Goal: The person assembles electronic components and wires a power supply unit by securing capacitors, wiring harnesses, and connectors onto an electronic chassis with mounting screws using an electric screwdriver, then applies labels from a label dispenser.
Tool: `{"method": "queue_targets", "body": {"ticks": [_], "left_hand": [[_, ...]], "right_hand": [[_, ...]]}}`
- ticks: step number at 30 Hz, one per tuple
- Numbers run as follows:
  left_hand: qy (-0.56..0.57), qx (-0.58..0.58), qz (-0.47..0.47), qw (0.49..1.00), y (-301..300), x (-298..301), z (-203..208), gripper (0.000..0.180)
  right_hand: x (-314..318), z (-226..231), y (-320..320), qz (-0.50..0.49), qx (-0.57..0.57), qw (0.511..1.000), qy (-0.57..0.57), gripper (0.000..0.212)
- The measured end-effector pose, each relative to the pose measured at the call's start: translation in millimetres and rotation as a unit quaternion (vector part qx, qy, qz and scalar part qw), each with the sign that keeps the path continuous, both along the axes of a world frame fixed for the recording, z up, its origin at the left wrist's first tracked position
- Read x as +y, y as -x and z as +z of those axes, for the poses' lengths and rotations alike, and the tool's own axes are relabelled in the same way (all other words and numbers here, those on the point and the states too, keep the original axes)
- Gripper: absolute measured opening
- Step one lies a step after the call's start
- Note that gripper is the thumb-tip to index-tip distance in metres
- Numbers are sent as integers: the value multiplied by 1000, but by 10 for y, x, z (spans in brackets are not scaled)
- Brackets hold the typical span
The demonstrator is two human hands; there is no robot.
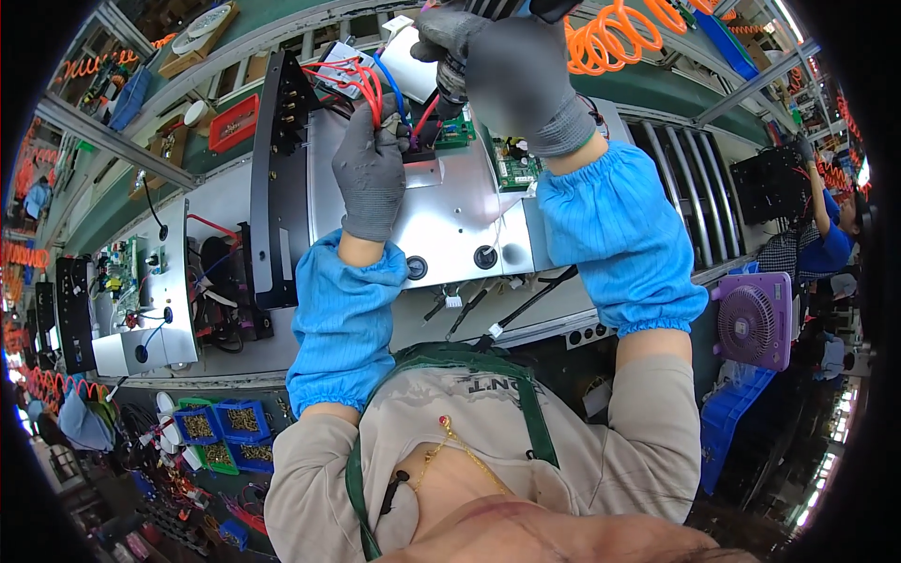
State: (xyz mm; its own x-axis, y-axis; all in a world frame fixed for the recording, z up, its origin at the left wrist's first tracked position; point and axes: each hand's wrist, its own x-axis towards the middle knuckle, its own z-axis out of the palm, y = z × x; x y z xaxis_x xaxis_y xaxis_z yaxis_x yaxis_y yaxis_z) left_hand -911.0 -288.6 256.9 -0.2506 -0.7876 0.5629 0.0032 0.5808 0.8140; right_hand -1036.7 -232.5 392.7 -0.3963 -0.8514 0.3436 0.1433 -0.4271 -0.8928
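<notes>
A silver metal chassis (pixel 441 220) with a black front panel (pixel 279 178) lies before me on the bench. At its far side my left hand (pixel 371 174), in a grey glove, is closed around red wires (pixel 369 80), its fingertips close to the green circuit board (pixel 457 131). My right hand (pixel 526 89), also gloved and partly blurred, grips a dark cylindrical hand tool (pixel 452 80) pointing down toward the board. The tool's exact kind and its tip are hard to make out. A blue wire (pixel 389 84) runs beside the red ones.
Another open chassis (pixel 145 319) stands at left. A red bin (pixel 235 123) sits at the far left, and blue bins of small parts (pixel 242 419) at the near left. Orange coiled hoses (pixel 615 38) hang above. A purple fan (pixel 754 321) and another person (pixel 831 225) are at right.
</notes>
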Motion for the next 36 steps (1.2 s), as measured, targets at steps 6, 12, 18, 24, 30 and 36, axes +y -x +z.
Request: {"method": "queue_targets", "body": {"ticks": [6,12,18,24,30,36], "left_hand": [[8,-33,-8,999,39,-8,-125,24],[53,-42,18,998,7,-58,-174,23],[-14,-75,-2,997,-21,-13,-170,17],[33,-93,1,995,-12,-16,-220,19],[17,-97,5,995,-17,21,-174,21],[25,-98,18,995,-40,21,-182,22]], "right_hand": [[-204,-198,65,12,61,992,109,24],[-153,-227,47,-6,143,990,2,20],[-149,-273,16,21,76,993,90,20],[-137,-314,29,64,77,995,-7,24],[-84,-277,-9,5,107,993,44,23],[-115,-327,81,57,81,995,4,26]]}}
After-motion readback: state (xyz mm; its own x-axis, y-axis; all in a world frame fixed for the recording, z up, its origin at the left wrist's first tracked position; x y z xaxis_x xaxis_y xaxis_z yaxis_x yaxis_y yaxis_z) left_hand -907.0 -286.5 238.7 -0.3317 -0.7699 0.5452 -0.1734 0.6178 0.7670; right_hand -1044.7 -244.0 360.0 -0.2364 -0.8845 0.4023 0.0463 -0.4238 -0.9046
